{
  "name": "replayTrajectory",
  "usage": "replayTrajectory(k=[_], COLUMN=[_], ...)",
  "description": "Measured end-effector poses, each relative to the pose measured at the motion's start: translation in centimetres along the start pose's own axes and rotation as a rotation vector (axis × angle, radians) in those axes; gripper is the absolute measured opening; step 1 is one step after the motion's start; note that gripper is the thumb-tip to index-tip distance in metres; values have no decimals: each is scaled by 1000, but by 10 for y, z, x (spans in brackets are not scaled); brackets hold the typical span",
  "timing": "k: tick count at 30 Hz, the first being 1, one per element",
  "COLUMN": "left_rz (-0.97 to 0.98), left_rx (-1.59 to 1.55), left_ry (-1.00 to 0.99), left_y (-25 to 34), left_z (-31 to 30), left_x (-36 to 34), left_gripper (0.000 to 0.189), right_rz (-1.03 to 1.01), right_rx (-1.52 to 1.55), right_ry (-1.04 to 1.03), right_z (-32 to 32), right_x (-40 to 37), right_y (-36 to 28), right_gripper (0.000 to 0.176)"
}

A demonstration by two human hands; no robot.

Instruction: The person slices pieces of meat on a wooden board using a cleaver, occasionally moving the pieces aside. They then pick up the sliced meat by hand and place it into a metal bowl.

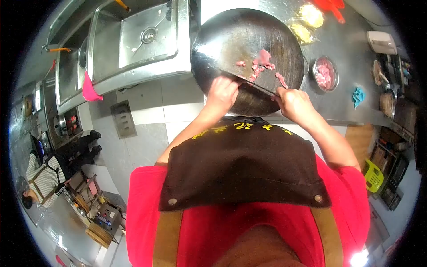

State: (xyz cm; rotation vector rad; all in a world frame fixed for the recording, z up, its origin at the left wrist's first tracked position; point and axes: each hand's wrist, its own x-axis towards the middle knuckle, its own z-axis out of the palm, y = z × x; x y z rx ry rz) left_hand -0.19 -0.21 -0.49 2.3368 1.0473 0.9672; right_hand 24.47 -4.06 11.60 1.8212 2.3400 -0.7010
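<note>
A large round dark chopping block [222,49] lies under both hands. My right hand [293,103] is closed around the handle end of a knife [258,85], whose dark blade slants across the near part of the block. At the blade's other end, my left hand [223,94] has its fingers bent and closed against it; the fingertips are partly hidden. Small pink pieces of raw meat [264,58] lie just beyond the blade, with one strip [281,80] close to my right hand. To the right of the block stands a clear bowl [336,80] holding more raw meat.
Left of the block is a steel sink [133,31]. Bagged yellow food [310,17], a red plastic item [331,6], a blue cloth [358,96] and a white container [381,42] lie on the counter at right. Another person [46,175] is at the far left.
</note>
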Motion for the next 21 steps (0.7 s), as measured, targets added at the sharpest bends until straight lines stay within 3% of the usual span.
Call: replayTrajectory(k=[3, 6, 13, 16, 17, 20, 21], left_rz=[28, 46, 13, 38, -162, -225, -298], left_rx=[-2, -10, -48, 137, 355, 276, 361], left_ry=[37, 45, 64, -65, -571, -564, -535], left_y=[3, 3, 5, -5, -3, 10, -11], left_z=[0, -2, -2, 10, 18, -4, -36], left_x=[5, 10, 12, 6, 24, 31, 23], left_gripper=[21, 22, 22, 12, 8, 14, 14], right_rz=[63, 129, 128, 66, 92, 81, 68], right_rx=[39, 31, 76, -6, 7, -63, -19], right_ry=[55, -21, -8, -37, -66, -7, 49], right_z=[-3, 6, -1, 7, 5, -2, 4], right_x=[-3, 1, -7, -7, -7, -9, -13], right_y=[-6, 3, 0, 6, 5, 0, 12], right_gripper=[19, 21, 23, 18, 14, 9, 7])
